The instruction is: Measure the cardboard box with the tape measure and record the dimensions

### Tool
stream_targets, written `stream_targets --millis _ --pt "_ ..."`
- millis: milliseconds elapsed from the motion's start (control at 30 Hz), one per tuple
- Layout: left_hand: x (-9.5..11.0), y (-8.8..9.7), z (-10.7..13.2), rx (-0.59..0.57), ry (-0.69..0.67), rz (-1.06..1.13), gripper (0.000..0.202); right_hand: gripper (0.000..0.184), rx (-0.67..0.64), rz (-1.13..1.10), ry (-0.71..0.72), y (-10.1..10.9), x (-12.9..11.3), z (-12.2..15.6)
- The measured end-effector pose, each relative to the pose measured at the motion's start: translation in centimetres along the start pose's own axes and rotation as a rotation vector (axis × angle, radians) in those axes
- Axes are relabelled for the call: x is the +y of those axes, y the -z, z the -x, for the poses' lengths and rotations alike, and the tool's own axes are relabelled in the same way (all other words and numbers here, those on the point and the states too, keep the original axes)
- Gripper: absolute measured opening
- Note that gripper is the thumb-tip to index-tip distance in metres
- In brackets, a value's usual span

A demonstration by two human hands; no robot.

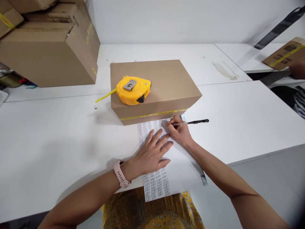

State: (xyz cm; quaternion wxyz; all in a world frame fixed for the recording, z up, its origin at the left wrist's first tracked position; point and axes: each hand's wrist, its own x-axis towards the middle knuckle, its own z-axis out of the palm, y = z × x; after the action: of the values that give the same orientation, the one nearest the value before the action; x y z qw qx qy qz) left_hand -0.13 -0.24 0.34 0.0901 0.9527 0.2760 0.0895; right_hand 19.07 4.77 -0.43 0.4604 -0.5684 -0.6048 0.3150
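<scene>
My right hand (179,131) pinches a pen (198,121) with a dark end, its tip at the written rows near the top of a white sheet of paper (183,171). Spread flat on the same sheet, my left hand (153,152) holds nothing. Columns of small handwriting fill the paper's left side, while its lower right part is blank. Just beyond the hands sits a closed cardboard box (164,76) with yellow tape along its near side. On top of the box lies a yellow tape measure (133,90), a short yellow strip sticking out to the left.
Stacked cardboard boxes (45,54) stand at the back left of the white table (71,133). At the far right are a taped box (286,54), a dark cylindrical object (277,30) and part of another person (297,70). The paper overhangs the table's front edge.
</scene>
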Motion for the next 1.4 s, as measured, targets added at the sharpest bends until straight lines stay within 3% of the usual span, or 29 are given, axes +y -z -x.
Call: stream_targets --millis 100,167,233,300,367,433,533,600,700,800,867,933,1000,1067,1167,1300,1400 --pt "0.0 0.0 0.1 -0.004 0.004 0.006 0.06 0.024 0.123 -0.033 0.045 0.7 -0.1 0.0" --pt "-0.1 0.0 0.1 -0.008 0.004 0.011 0.059 0.025 0.317 -0.014 0.134 1.8 -0.1 -0.1" --pt "-0.1 -0.1 0.2 -0.004 0.001 0.012 0.059 0.022 0.543 0.096 0.189 3.4 0.1 -0.4" --pt "-0.2 -0.1 0.2 0.004 -0.001 0.011 0.06 0.015 0.646 0.279 0.183 5.1 0.6 -0.7" --pt "-0.2 -0.2 0.3 0.012 0.0 0.007 0.06 0.013 0.563 0.494 0.162 6.7 1.3 -0.9" --pt "-0.3 -0.3 0.3 0.018 0.001 0.006 0.059 0.022 0.382 0.693 0.147 7.7 1.9 -0.9" --pt "-0.4 -0.7 0.2 0.042 0.001 0.016 0.057 0.036 0.109 0.901 0.111 7.8 2.3 -0.6" --pt "-0.4 -0.9 0.2 0.1 -0.004 0.027 0.053 0.045 0.016 0.97 0.09 7.2 2.1 -0.3" --pt "-0.7 -0.1 0.2 0.352 -0.063 0.008 0.038 0.056 0.051 0.956 0.053 6.4 1.7 -0.1" --pt "-1.2 2.7 0.1 0.784 -0.091 -0.141 0.033 0.057 0.182 0.848 0.033 6.3 1.8 -0.2" --pt "-1.6 5.3 -0.2 1.048 -0.015 -0.27 0.037 0.056 0.303 0.762 0.051 6.4 2.0 -0.3" --pt "-2.3 8.0 -0.8 1.197 0.128 -0.345 0.043 0.054 0.434 0.664 0.097 6.5 2.2 -0.4" --pt "-3.2 10.1 -1.7 1.193 0.314 -0.328 0.056 0.05 0.532 0.57 0.145 6.5 2.3 -0.5" --pt "-4.3 11.4 -2.6 1.067 0.5 -0.242 0.069 0.045 0.569 0.497 0.18 6.5 2.5 -0.6" --pt "-5.5 12.2 -3.7 0.87 0.669 -0.109 0.064 0.04 0.589 0.419 0.227 6.4 2.6 -0.6" --pt "-4.8 12.7 -3.4 0.893 0.675 0.033 0.055 0.032 0.697 0.32 0.361 6.4 0.4 -0.3" --pt "-2.4 13.4 -2.6 0.895 0.574 0.122 0.054 0.026 0.619 0.209 0.43 5.9 -3.9 0.1"
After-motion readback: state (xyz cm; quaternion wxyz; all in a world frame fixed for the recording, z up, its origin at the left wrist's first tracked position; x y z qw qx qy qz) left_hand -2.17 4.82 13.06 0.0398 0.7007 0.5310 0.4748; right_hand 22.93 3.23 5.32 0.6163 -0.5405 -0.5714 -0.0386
